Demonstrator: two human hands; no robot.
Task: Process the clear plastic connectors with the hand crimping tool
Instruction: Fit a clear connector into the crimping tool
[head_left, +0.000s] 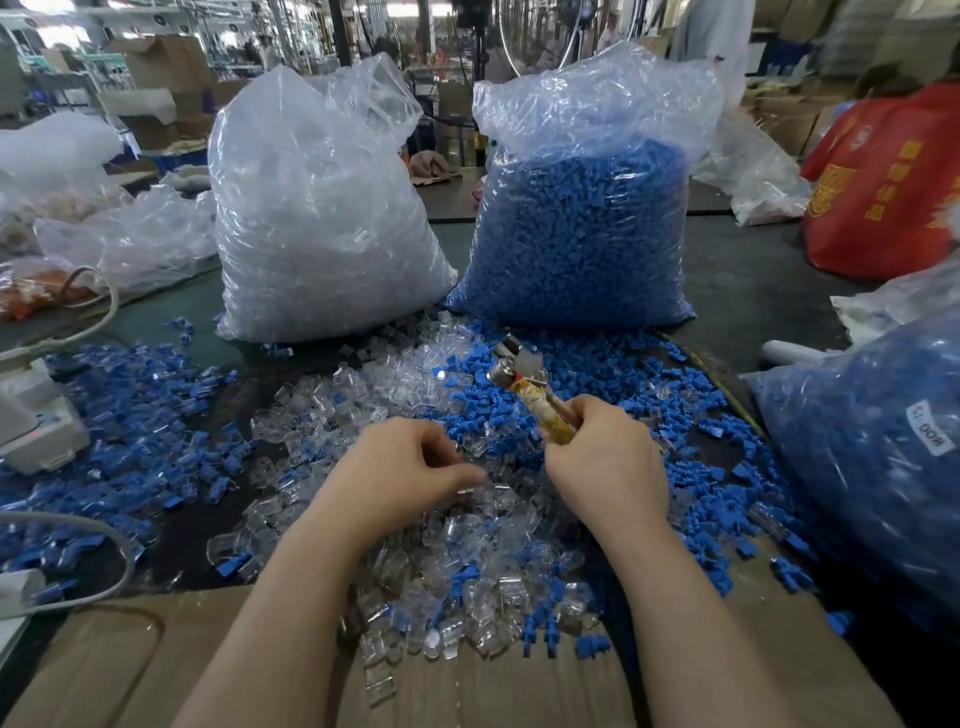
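A heap of clear plastic connectors (467, 566) mixed with small blue parts (613, 395) covers the table in front of me. My right hand (605, 457) grips the taped handles of the hand crimping tool (524, 382), whose metal head points up and to the left, above the heap. My left hand (410, 467) hovers low over the clear connectors with fingers curled, thumb and fingertips close together; whether it pinches a connector is unclear.
A tall bag of clear connectors (322, 218) and a bag of blue parts (582, 223) stand behind the heap. Another blue-filled bag (872, 457) lies at the right. A white device with cables (36, 421) sits at the left. Cardboard (156, 665) lines the near edge.
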